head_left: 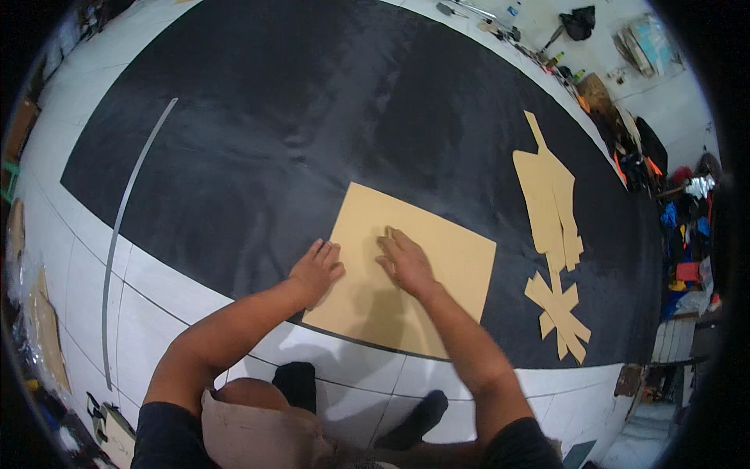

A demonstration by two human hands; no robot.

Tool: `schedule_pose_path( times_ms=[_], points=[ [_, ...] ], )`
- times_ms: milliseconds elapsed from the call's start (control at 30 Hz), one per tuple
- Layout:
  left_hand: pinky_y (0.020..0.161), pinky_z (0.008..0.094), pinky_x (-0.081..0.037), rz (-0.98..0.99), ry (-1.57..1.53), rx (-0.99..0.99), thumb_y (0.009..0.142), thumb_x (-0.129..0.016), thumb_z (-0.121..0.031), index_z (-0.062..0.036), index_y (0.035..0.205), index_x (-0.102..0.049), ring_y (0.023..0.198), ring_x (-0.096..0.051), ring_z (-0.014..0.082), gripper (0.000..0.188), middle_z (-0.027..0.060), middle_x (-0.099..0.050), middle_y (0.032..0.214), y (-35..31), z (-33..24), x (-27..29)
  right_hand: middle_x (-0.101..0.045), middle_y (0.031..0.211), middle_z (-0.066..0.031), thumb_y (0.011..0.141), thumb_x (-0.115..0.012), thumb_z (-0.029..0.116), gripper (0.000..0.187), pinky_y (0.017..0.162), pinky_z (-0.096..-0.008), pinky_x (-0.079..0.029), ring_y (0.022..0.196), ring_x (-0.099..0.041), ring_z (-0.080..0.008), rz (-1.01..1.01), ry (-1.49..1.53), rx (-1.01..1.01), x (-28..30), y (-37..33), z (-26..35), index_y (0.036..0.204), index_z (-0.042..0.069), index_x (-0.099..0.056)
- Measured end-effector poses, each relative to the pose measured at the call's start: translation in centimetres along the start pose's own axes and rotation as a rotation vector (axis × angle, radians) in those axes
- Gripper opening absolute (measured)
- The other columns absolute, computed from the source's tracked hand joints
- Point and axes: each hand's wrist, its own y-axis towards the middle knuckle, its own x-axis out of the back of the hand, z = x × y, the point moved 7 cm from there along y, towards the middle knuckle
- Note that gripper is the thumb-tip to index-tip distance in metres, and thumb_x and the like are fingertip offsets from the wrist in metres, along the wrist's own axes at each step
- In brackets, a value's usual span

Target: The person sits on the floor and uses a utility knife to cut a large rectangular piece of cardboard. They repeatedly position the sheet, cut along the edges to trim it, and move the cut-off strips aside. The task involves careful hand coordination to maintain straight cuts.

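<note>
A tan cardboard sheet point(445, 270) lies flat on a large black sheet of material point(297, 117) spread over the floor. My left hand point(316, 272) rests on the cardboard's left edge, its fingers stretched out. Over the middle of the sheet, my right hand point(406, 262) is closed in a pinch; something small and slim shows at its fingertips, too small to name. Several cut cardboard pieces point(539, 184) lie in a loose pile on the black material to the right, some overlapping.
A long metal ruler point(125, 211) lies at the left, partly on the black material and partly on white floor tiles point(156, 313). Clutter and a black bag point(578, 23) line the far right. My dark-socked feet point(414, 422) stand just before the material's near edge.
</note>
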Motion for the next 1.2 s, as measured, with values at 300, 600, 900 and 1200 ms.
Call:
schedule_pose_path(
  times_ms=[300, 600, 900, 1200],
  points=[
    [0.126, 0.0537, -0.017, 0.022, -0.053, -0.034, 0.063, -0.093, -0.042, -0.0123, 0.149, -0.043, 0.154, -0.021, 0.0410, 0.104, 0.0250, -0.025, 0.162, 0.0, 0.0, 0.1, -0.050, 0.151, -0.0170, 0.098, -0.063, 0.031, 0.048, 0.113, -0.0529, -0.038, 0.144, -0.043, -0.0344, -0.060, -0.060, -0.148, -3.0, 4.4, 1.4, 0.141, 0.011, -0.056],
    [0.102, 0.0469, -0.045, -0.157, -0.500, 0.044, 0.069, -0.089, -0.030, -0.0013, 0.135, -0.052, 0.115, -0.061, 0.0354, 0.081, 0.0224, -0.062, 0.120, 5.9, 3.4, 2.7, -0.055, 0.146, -0.0146, 0.093, -0.068, 0.026, 0.047, 0.109, -0.0534, -0.039, 0.138, -0.050, -0.0322, -0.175, -0.018, -0.093, -2.3, 4.5, 1.4, 0.136, 0.011, -0.059],
    [0.116, 0.0529, -0.040, -0.377, -0.301, -0.059, 0.054, -0.099, -0.028, -0.0020, 0.131, -0.050, 0.145, -0.037, 0.0469, 0.095, 0.0329, -0.037, 0.153, 8.2, 4.9, 4.6, -0.066, 0.126, -0.0154, 0.092, -0.068, 0.014, 0.041, 0.100, -0.0466, -0.046, 0.121, -0.063, -0.0358, -0.208, 0.013, -0.094, -1.4, 5.0, 1.5, 0.131, 0.006, -0.059],
    [0.120, 0.0480, -0.038, -0.157, -0.261, -0.016, 0.052, -0.101, -0.028, 0.0035, 0.140, -0.042, 0.146, -0.034, 0.0502, 0.111, 0.0352, -0.031, 0.154, 9.6, 4.2, 5.6, -0.070, 0.120, -0.0201, 0.107, -0.049, 0.027, 0.036, 0.097, -0.0414, -0.052, 0.113, -0.067, -0.0337, -0.436, 0.429, -0.329, 1.6, 9.6, -2.1, 0.124, 0.001, -0.067]
  ],
)
